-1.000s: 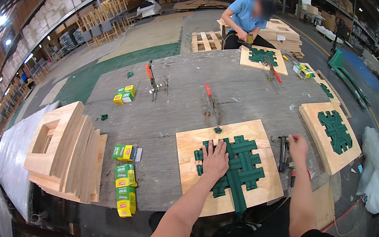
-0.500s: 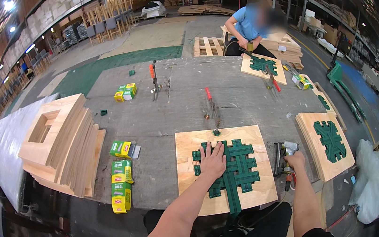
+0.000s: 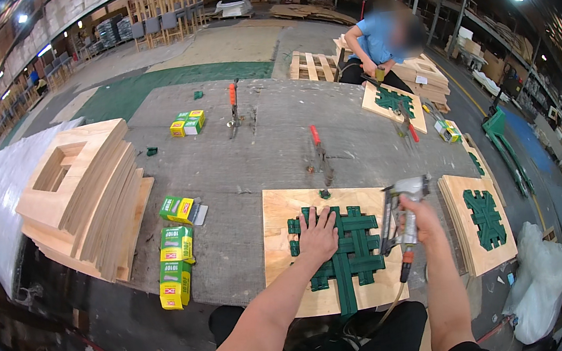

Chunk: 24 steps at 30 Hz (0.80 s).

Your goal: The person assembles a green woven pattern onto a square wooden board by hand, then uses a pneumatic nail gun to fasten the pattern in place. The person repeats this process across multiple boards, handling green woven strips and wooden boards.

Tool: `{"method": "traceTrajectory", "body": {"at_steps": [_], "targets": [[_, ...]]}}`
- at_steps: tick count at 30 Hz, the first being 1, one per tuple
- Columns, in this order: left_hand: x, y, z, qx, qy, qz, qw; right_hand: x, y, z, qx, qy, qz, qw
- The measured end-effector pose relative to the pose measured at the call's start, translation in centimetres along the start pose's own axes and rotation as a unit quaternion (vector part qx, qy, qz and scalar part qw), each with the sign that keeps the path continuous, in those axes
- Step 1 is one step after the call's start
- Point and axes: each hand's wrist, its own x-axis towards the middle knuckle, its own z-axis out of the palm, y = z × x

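Grey worktable (image 3: 224, 172), webbing (image 3: 358, 243) underhand

Left hand (image 3: 318, 235), spread flat, rests on green strips across the wooden panel (image 3: 291, 201), seemingly steadying them; right hand (image 3: 423, 216) grips an air tool (image 3: 407, 229) near its right edge. Boxes (image 3: 176, 244) stand leftward, probably for reach.

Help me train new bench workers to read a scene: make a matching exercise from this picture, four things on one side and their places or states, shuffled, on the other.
Things
1. Left hand
2. Air tool
3. Green webbing
4. Stack of cut-out panels

Places or states
A. Piled up at the left side of the table
B. Strips crossing one another over a wooden board
C. Palm down, fingers spread
D. Held in the right hand

Right pairs: 1-C, 2-D, 3-B, 4-A
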Motion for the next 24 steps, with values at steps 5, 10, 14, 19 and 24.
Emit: {"method": "traceTrajectory", "body": {"at_steps": [5, 10, 14, 19, 24], "targets": [[-0.1, 0.0, -0.1, -0.021, 0.0, -0.004, 1.0, 1.9, 2.7, 7.9, -0.104, -0.041, 0.025, 0.993], [-0.1, -0.4, -0.1, -0.028, 0.007, -0.01, 1.0, 3.3, 3.7, 11.9, -0.18, -0.045, 0.029, 0.982], [0.0, -0.6, 0.0, -0.031, 0.001, -0.018, 0.999, 3.7, 3.9, 13.2, -0.22, -0.04, 0.035, 0.974], [0.0, -0.3, -0.1, -0.037, -0.017, -0.019, 0.999, 3.9, 4.3, 13.5, -0.236, -0.028, 0.042, 0.97], [-0.1, -0.8, -0.1, -0.03, -0.014, -0.021, 0.999, 3.7, 4.4, 14.4, -0.242, -0.036, 0.038, 0.969]]}}
